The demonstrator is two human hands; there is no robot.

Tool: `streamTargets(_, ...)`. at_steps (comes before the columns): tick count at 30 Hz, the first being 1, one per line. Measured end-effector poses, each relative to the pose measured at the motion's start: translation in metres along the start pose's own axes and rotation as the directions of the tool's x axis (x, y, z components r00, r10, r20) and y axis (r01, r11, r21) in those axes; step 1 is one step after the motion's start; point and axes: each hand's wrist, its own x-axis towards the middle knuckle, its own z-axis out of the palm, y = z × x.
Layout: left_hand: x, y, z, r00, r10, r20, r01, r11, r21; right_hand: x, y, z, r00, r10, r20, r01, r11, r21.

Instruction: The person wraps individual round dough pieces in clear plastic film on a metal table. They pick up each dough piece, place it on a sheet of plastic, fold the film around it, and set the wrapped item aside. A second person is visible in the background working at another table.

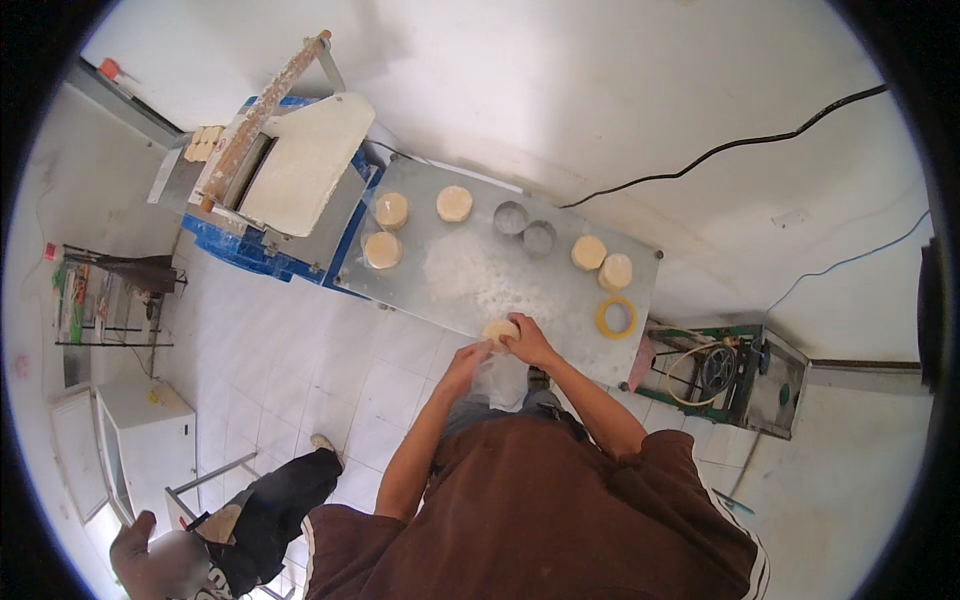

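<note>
At the near edge of the metal table, my right hand [532, 341] curls around a stack of pale round dough wrappers [500, 331]. My left hand [465, 366] pinches a clear plastic bag [502, 384], which hangs below the stack over the table's edge. The bag's mouth lies close to the stack; whether the dough is partly inside cannot be made out. Farther back on the table are more dough stacks: one [454, 204] by itself, two at the left [391, 210] in clear wrapping, and a pair [588, 252] at the right.
Two grey metal rings [510, 218] and a yellow tape roll [616, 317] lie on the floured table [420, 285]. A blue dough sheeter [240, 245] with a dough sheet [305, 165] adjoins its left end. A green-framed stand [735, 375] is at the right. Another person [270, 520] is at lower left.
</note>
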Motion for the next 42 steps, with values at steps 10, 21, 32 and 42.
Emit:
streamTargets(10,0.004,0.005,-0.010,0.995,0.097,0.027,-0.100,0.976,0.194,-0.004,0.001,0.032,0.961,0.275,0.021,-0.275,0.953,0.128)
streamTargets(21,0.013,0.004,-0.031,0.991,0.125,0.052,-0.132,0.978,0.162,-0.020,-0.007,0.058,0.913,0.402,-0.063,-0.327,0.816,0.476)
streamTargets(32,0.002,0.007,-0.026,0.981,0.190,-0.039,-0.183,0.974,0.138,-0.016,-0.018,0.053,0.947,0.308,-0.087,-0.266,0.910,0.317)
streamTargets(42,-0.004,0.018,-0.033,0.956,0.291,-0.037,-0.256,0.891,0.373,-0.028,-0.018,0.067,0.926,0.376,0.027,-0.335,0.789,0.515)
